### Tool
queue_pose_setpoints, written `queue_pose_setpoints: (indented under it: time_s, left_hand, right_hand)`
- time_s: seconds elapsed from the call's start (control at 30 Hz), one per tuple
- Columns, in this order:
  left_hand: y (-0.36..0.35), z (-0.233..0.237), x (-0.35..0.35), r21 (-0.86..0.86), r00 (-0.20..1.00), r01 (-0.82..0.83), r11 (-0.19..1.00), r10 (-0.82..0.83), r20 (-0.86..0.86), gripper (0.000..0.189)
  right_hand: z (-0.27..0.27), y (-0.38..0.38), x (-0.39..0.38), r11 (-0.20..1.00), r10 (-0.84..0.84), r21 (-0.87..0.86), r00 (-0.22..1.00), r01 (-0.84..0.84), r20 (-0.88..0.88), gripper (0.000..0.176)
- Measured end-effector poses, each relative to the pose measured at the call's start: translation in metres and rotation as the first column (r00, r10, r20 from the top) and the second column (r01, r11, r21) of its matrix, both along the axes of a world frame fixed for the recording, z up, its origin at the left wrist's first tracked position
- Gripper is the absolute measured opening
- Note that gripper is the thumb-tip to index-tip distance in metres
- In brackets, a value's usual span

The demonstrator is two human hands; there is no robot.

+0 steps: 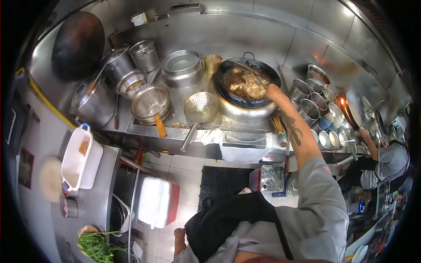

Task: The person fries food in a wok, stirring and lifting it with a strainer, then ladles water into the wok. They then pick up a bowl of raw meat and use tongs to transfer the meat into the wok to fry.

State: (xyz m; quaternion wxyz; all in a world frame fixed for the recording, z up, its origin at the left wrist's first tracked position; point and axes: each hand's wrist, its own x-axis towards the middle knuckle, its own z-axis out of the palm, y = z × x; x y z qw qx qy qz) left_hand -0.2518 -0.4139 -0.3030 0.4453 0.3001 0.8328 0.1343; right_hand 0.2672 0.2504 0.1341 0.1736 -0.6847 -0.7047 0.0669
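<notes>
My right hand (274, 93) is closed on a long-handled metal cooking utensil (259, 79) at the right side of a black wok (274, 72). The utensil's working end is hard to make out among pale, browned pieces of food (250, 87) in dark, bubbling liquid. The wok sits on a round metal burner ring (245, 114). Low by my side hangs my left hand (179, 234), away from the stove; its fingers look curled, and nothing shows in them.
A perforated skimmer (201, 107) and a wood-handled strainer (151, 104) lie left of the wok. Several seasoning containers (309, 109) stand to the right. A co-worker (388, 162) works further right. A red-and-white cooler (155, 202) and black mat (219, 182) are on the floor.
</notes>
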Motion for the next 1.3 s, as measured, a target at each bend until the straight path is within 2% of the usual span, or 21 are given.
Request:
queue_pose_setpoints:
  time_s: [0.1,0.13,0.17,0.2,0.23,0.27,0.37,0.4,0.43,0.53,0.63,0.7,0.77,0.83,0.87,0.93,0.97,1.03,1.1,1.2,1.3]
  left_hand:
    - [0.009,-0.004,-0.010,0.037,0.929,0.347,0.937,-0.338,-0.152,0.012]
    - [0.010,-0.006,-0.012,-0.026,0.883,-0.350,0.936,0.339,0.325,0.007]
    - [0.009,-0.006,-0.016,0.069,0.994,0.103,0.992,-0.105,0.011,0.006]
    - [0.013,-0.008,-0.021,0.018,0.802,0.540,0.841,-0.508,-0.315,0.005]
    - [0.018,-0.010,-0.023,-0.170,0.367,0.827,0.536,-0.744,-0.558,0.006]
    - [0.020,-0.012,-0.024,-0.231,0.297,0.846,0.481,-0.785,-0.544,0.008]
    - [0.035,-0.011,-0.027,-0.428,0.294,0.775,0.465,-0.864,-0.408,0.010]
    - [0.044,-0.009,-0.033,-0.408,0.309,0.780,0.474,-0.859,-0.408,0.011]
    - [0.054,0.020,-0.037,-0.464,0.243,0.797,0.387,-0.908,-0.340,0.013]
    - [0.077,0.026,-0.039,-0.446,0.272,0.778,0.443,-0.877,-0.396,0.012]
    - [0.092,0.033,-0.038,-0.426,0.228,0.810,0.403,-0.886,-0.403,0.012]
    - [0.102,0.040,-0.033,-0.386,0.189,0.847,0.365,-0.886,-0.423,0.012]
    - [0.109,0.038,-0.030,-0.229,0.600,0.686,0.691,-0.715,-0.360,0.011]
    - [0.114,0.033,-0.030,-0.110,0.891,0.378,0.919,-0.394,-0.224,0.012]
    - [0.110,0.035,-0.032,-0.158,0.735,0.579,0.800,-0.596,-0.323,0.012]
    - [0.097,0.037,-0.030,-0.314,0.281,0.838,0.447,-0.845,-0.455,0.013]
    - [0.093,0.028,-0.029,-0.362,0.204,0.848,0.387,-0.869,-0.450,0.015]
    - [0.075,-0.024,-0.034,-0.437,0.279,0.779,0.448,-0.874,-0.399,0.018]
    - [0.073,-0.028,-0.034,-0.458,0.292,0.763,0.456,-0.875,-0.385,0.020]
    - [0.062,-0.024,-0.037,-0.457,0.307,0.759,0.464,-0.874,-0.377,0.022]
    - [0.059,-0.019,-0.035,-0.483,0.321,0.717,0.502,-0.853,-0.411,0.023]
  right_hand:
    - [0.021,-0.049,0.015,0.981,0.161,0.115,0.985,-0.154,-0.055,0.024]
    - [0.020,-0.070,0.024,0.971,0.200,0.158,0.973,-0.180,-0.118,0.025]
    - [0.021,-0.094,0.028,0.958,0.240,0.202,0.954,-0.203,-0.179,0.026]
    - [0.024,-0.112,0.026,0.956,0.231,0.223,0.956,-0.189,-0.182,0.026]
    - [0.033,-0.130,0.022,0.954,0.223,0.244,0.957,-0.176,-0.183,0.027]
    - [0.043,-0.148,0.018,0.972,0.186,0.184,0.959,-0.147,-0.213,0.027]
    - [0.085,-0.172,0.001,0.992,0.024,-0.112,0.951,-0.061,-0.307,0.028]
    - [0.031,-0.136,0.041,0.936,0.299,0.228,0.949,-0.270,-0.102,0.028]
    - [0.038,-0.143,0.037,0.956,0.261,0.180,0.953,-0.232,-0.155,0.027]
    - [0.064,-0.207,0.009,0.993,0.042,-0.082,0.894,-0.087,-0.447,0.023]
    - [0.034,-0.183,0.013,0.961,-0.047,-0.262,0.890,-0.083,-0.454,0.022]
    - [0.012,-0.153,0.016,0.965,-0.072,-0.257,0.883,-0.056,-0.463,0.023]
    - [0.015,-0.143,0.000,0.960,-0.125,-0.278,0.828,-0.038,-0.546,0.024]
    - [0.020,-0.152,-0.008,0.981,-0.088,-0.188,0.760,-0.045,-0.644,0.025]
    - [0.023,-0.159,-0.012,0.989,-0.066,-0.143,0.723,-0.046,-0.688,0.025]
    - [0.031,-0.164,-0.019,0.973,-0.125,-0.229,0.779,-0.024,-0.614,0.025]
    - [0.030,-0.169,-0.020,0.960,-0.162,-0.279,0.803,-0.005,-0.573,0.025]
    - [0.014,-0.154,-0.010,0.965,-0.130,-0.261,0.807,-0.031,-0.576,0.026]
    - [0.015,-0.143,-0.009,0.969,-0.126,-0.245,0.815,-0.020,-0.566,0.026]
    - [0.024,-0.148,-0.005,0.982,-0.166,-0.183,0.702,0.052,-0.693,0.027]
    - [0.040,-0.146,0.010,0.994,-0.109,-0.089,0.722,0.065,-0.683,0.024]
